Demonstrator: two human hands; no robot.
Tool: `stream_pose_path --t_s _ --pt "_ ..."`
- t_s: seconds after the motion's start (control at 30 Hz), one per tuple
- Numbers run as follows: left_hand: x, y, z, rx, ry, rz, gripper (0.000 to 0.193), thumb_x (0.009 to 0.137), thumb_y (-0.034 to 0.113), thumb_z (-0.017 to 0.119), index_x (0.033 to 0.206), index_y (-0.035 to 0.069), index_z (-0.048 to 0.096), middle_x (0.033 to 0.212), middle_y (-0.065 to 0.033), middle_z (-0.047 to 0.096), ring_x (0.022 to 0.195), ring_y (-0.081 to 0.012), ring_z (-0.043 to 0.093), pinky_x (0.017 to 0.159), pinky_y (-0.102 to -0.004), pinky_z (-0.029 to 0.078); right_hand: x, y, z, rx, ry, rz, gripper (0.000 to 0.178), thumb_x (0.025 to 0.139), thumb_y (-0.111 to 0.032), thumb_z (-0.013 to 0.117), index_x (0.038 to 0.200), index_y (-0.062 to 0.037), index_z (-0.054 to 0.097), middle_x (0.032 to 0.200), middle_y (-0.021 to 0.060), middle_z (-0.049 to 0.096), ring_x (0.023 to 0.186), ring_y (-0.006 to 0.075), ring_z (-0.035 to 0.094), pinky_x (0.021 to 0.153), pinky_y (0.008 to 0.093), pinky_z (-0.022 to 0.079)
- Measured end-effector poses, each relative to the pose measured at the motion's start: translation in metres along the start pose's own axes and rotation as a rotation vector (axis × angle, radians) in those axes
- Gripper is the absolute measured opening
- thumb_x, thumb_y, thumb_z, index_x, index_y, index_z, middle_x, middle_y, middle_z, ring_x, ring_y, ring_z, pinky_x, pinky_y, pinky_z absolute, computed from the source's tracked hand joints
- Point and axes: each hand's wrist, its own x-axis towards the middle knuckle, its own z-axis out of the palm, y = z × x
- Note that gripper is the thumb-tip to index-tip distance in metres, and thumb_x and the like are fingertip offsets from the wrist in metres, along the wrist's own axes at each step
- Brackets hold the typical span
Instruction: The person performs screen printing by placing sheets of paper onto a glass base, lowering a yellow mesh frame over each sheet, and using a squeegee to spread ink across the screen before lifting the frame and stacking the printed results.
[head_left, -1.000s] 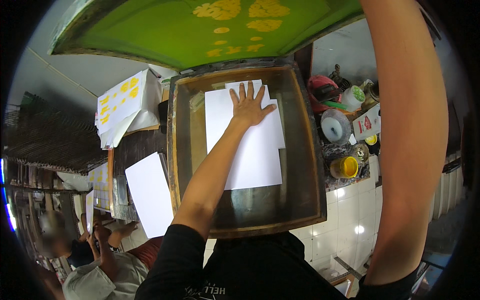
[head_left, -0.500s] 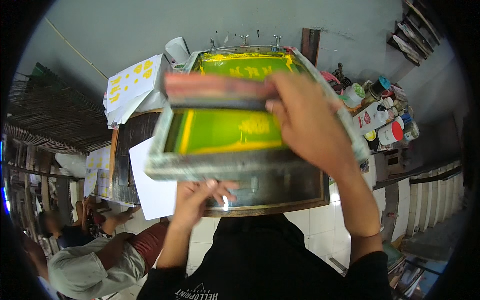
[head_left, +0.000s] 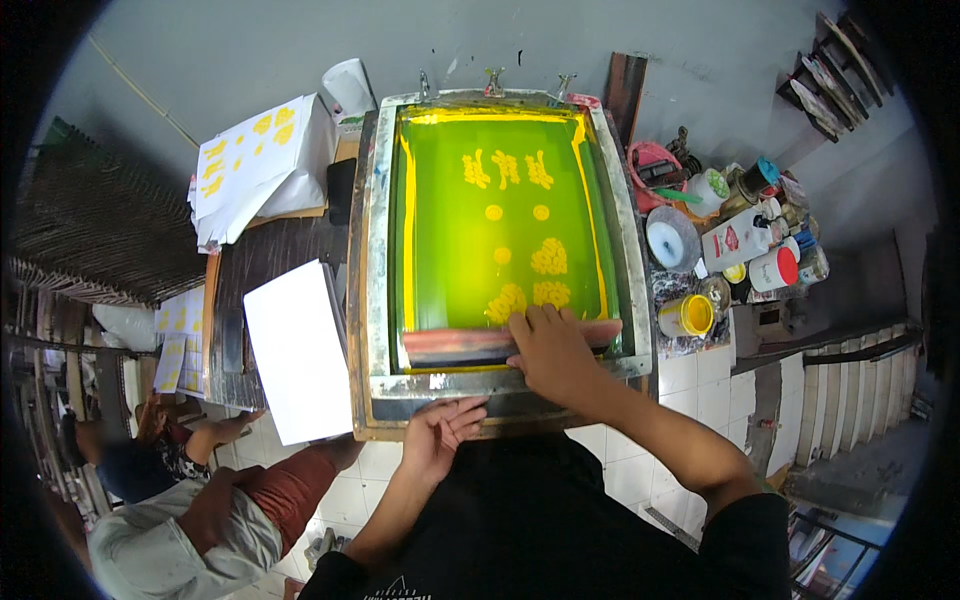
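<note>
My right hand point(head_left: 556, 360) is closed over the middle of a long squeegee point(head_left: 450, 345) with a reddish wooden handle. The squeegee lies across the near end of a green screen-printing mesh point(head_left: 450, 230), inside the near rail of its worn frame point(head_left: 632, 250). Yellow ink streaks line the mesh's edges, and yellow lettering, dots and clustered shapes show on it. Just below the near rail, at the table's front edge, my left hand point(head_left: 440, 435) rests palm turned up, fingers stretched out and holding nothing. Whether its fingertips touch the frame, I cannot tell.
White paper sheets point(head_left: 297, 350) lie left of the frame. Beyond them stands a stack of yellow-printed sheets point(head_left: 255, 160). On the right are a yellow ink tub point(head_left: 688, 316) and several bottles and jars. Clamps point(head_left: 493, 82) hold the frame's far end. Other people sit at lower left.
The frame's raised near end has come down flat onto the table. My right hand has brought the squeegee toward me, to the mesh's near end. My left hand has shifted slightly right and lower.
</note>
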Motion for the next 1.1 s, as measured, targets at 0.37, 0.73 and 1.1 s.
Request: stream_pose_path --t_s 0.37,0.73,1.1 --pt "0.01 -0.015 -0.038 -0.087 -0.067 -0.076 0.044 0.098 0.017 0.043 0.115 -0.016 0.066 0.115 -0.0253 0.072 0.1 -0.0303 0.073 0.09 -0.04 0.058 0.106 0.072 -0.003 -0.223 0.266 -0.052 0.018 0.086 -0.016 0.063 0.101 -0.0065 0.059 0.093 0.0142 0.059 0.09 0.0308 0.057 0.079 0.0443 0.043" --pt "-0.003 -0.015 -0.023 0.259 0.068 -0.024 0.049 0.098 0.019 0.037 0.115 -0.018 0.065 0.113 -0.0259 0.073 0.102 -0.0329 0.072 0.093 -0.0426 0.055 0.266 0.172 -0.026 -0.279 0.278 -0.037 0.048 0.08 -0.023 0.083 0.114 -0.0026 0.056 0.107 0.0181 0.062 0.105 0.0361 0.059 0.088 0.049 0.043" --pt "0.005 -0.03 -0.035 -0.135 -0.144 0.082 0.042 0.099 0.009 0.039 0.112 -0.022 0.063 0.114 -0.033 0.07 0.101 -0.0399 0.072 0.09 -0.0453 0.058 0.31 0.202 -0.042 -0.198 0.36 -0.043 0.03 0.092 -0.02 0.07 0.113 -0.0037 0.057 0.112 0.0155 0.065 0.108 0.0351 0.06 0.092 0.0478 0.04"
